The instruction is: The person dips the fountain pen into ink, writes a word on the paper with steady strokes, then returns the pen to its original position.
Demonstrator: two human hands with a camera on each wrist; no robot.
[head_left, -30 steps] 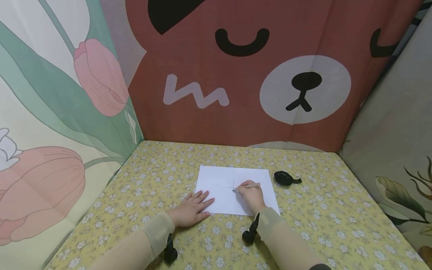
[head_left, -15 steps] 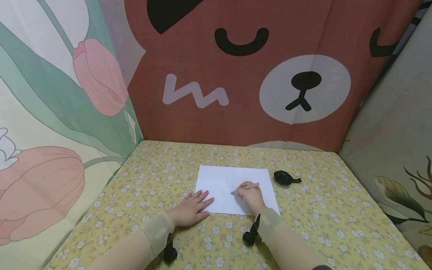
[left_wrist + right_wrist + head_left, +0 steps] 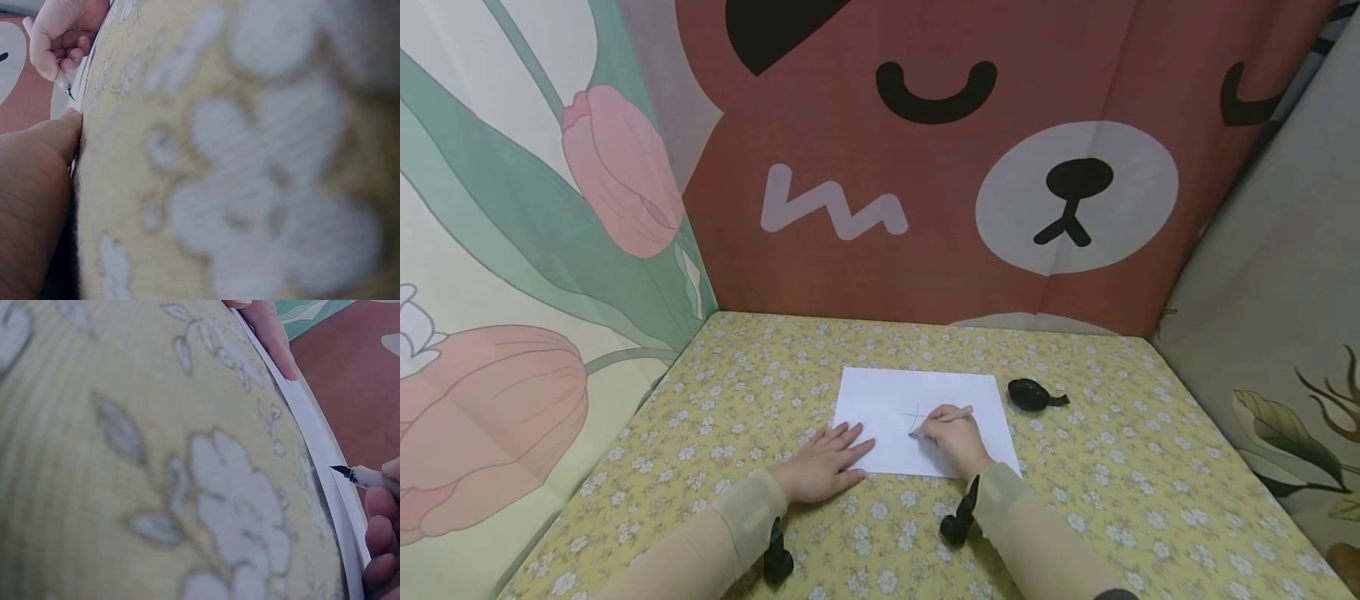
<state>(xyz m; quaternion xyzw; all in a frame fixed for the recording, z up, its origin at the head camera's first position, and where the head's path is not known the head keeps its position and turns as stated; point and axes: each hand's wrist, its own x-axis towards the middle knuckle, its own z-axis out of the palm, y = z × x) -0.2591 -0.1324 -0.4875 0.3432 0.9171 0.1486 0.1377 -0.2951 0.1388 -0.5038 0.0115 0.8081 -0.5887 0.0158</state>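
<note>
A white sheet of paper (image 3: pixel 868 392) lies on the cloth, with thin crossing lines (image 3: pixel 917 414) drawn near its middle. My right hand (image 3: pixel 958 440) pinches a pale pen (image 3: pixel 958 412) between thumb and fingers, the other fingers curled under. In the right wrist view the pen (image 3: pixel 362 476) shows a dark pointed tip right at the paper (image 3: pixel 325 444). My left hand (image 3: pixel 823 467) lies flat, fingers spread over the sheet's lower left corner and the palm on the cloth. The left wrist view catches part of this hand (image 3: pixel 31 200) close up, the right hand (image 3: pixel 62 37) beyond.
Just right of the sheet lies a shiny black rounded thing (image 3: pixel 1030 395) with a short tail. A yellow flowered cloth (image 3: pixel 760 367) covers the table. A printed bear backdrop (image 3: pixel 925 275) stands along the far edge, with printed hangings (image 3: pixel 512 250) at both sides.
The pen tip has moved a little down and to the left with my right hand, and a line now runs down-left from the crossing. My left hand has stayed in place.
</note>
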